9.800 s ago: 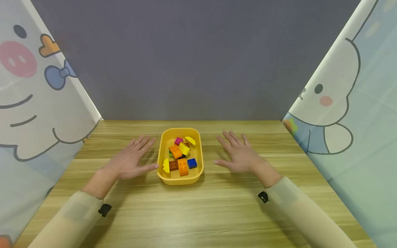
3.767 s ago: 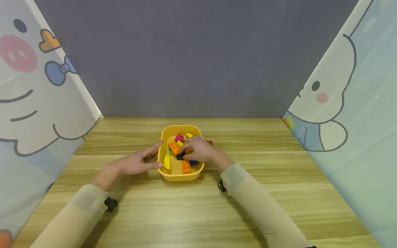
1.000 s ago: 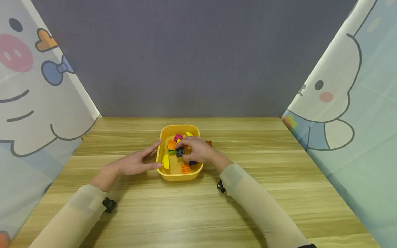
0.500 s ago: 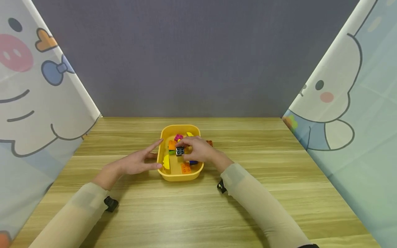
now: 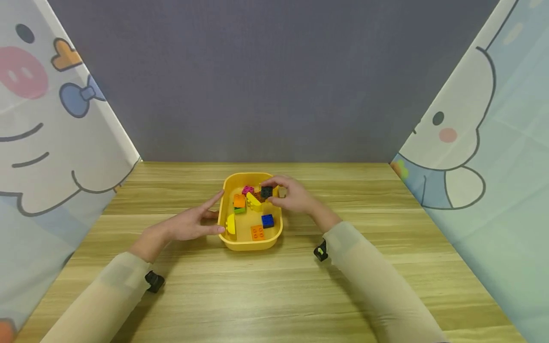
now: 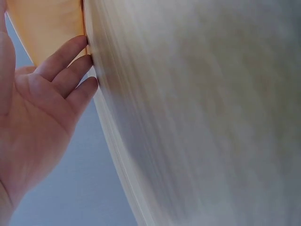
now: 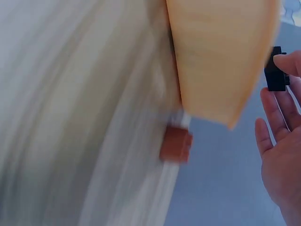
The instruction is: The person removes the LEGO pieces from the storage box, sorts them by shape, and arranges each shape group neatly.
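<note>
My right hand (image 5: pixel 296 196) pinches a black toy brick (image 5: pixel 266 192) between thumb and fingers, over the back right part of the yellow tray (image 5: pixel 250 246). In the right wrist view the same black brick (image 7: pixel 275 70) is held up past the tray's wall (image 7: pixel 221 56). My left hand (image 5: pixel 184 225) rests against the tray's left side, fingers extended. The left wrist view has that hand (image 6: pixel 42 103) with fingertips on the table beside the tray. Inside lie a blue brick (image 5: pixel 268 221), an orange brick (image 5: pixel 257 233) and a yellow curved brick (image 5: pixel 231 224).
Also in the tray are a pink brick (image 5: pixel 248 190), another yellow brick (image 5: pixel 254 202) and an orange brick (image 5: pixel 239 200) over a green one (image 5: pixel 239 210). A brown brick (image 7: pixel 175 144) lies on the wooden table (image 5: pixel 274 290), outside the tray. A grey panel (image 5: pixel 266 81) stands behind.
My right hand has lifted the black brick from the tray's middle and carried it back and right, uncovering the blue brick. The left hand stays at the tray's side.
</note>
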{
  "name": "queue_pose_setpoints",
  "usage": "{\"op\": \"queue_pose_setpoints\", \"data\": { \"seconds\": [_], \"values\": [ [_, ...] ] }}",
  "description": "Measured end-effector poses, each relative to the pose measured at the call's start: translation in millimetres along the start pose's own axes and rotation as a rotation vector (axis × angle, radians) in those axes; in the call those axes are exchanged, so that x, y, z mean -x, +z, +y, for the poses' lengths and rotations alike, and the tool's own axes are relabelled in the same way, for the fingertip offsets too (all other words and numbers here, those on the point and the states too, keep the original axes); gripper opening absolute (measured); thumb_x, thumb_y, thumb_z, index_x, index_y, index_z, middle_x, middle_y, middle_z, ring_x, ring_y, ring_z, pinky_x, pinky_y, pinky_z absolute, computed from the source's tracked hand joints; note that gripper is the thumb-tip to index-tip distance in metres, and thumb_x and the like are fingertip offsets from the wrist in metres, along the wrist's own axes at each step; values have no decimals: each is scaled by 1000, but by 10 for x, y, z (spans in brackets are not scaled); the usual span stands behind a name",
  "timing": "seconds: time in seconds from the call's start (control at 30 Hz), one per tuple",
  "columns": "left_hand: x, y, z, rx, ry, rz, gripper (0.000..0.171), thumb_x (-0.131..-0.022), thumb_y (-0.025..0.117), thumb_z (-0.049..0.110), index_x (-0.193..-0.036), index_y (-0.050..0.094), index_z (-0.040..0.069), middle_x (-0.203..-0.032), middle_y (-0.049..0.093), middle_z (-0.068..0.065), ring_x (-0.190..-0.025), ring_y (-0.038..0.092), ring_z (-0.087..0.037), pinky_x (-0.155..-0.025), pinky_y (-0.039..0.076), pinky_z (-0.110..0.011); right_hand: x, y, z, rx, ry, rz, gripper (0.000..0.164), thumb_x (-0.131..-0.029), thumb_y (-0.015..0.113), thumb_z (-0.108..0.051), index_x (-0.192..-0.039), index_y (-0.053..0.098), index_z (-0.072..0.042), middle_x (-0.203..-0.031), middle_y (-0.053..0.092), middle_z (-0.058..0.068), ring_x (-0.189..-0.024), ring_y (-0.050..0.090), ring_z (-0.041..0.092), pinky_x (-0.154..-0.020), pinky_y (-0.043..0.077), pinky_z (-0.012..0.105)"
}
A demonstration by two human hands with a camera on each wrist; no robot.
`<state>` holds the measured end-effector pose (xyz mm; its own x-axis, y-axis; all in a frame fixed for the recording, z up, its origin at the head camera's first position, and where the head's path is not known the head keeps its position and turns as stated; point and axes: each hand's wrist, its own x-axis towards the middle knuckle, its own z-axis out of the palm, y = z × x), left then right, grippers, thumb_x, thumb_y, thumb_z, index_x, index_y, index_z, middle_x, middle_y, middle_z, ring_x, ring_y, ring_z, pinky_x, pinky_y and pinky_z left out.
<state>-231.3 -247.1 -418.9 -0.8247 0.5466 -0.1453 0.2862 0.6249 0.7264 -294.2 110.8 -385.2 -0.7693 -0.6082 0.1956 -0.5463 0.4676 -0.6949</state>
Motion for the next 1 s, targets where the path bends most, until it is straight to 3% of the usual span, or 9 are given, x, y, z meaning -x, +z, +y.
{"op": "queue_pose_setpoints", "data": {
  "seconds": [0.2, 0.43, 0.8, 1.0],
  "values": [
    [-10, -19, 4, -5, -19, -2, 110, -104, 74, 54, -178, -4, 30, -162, 55, -29, -150, 55, -48, -126, 35, -73, 165, -283, 217, 2, 14, 102, 44, -97, 80, -7, -140, 73, -9, -142, 70, 14, -126, 64, 36, -114, 49, 66],
    [-8, -17, 3, -23, -26, -2, 109, -103, 74, 55, -179, -1, 31, -162, 55, -28, -151, 54, -49, -125, 34, -75, 332, -513, 450, 13, 92, 123, 46, -98, 77, -5, -143, 71, -7, -144, 67, 16, -127, 64, 37, -113, 51, 60],
    [2, -3, 2, -30, -28, 8, 108, -103, 74, 55, -179, 1, 30, -160, 58, -26, -150, 55, -48, -126, 34, -74, 453, -643, 699, -26, 226, 79, 44, -100, 73, 0, -144, 69, -4, -147, 61, 25, -120, 70, 42, -97, 60, 44],
    [-1, 0, 0, -17, -28, 4, 108, -103, 75, 55, -179, 1, 32, -161, 57, -26, -151, 55, -47, -126, 35, -73, 471, -639, 768, 2, 280, 16, 42, -101, 74, 0, -142, 69, -3, -150, 59, 25, -127, 69, 44, -103, 60, 50]
  ]
}}
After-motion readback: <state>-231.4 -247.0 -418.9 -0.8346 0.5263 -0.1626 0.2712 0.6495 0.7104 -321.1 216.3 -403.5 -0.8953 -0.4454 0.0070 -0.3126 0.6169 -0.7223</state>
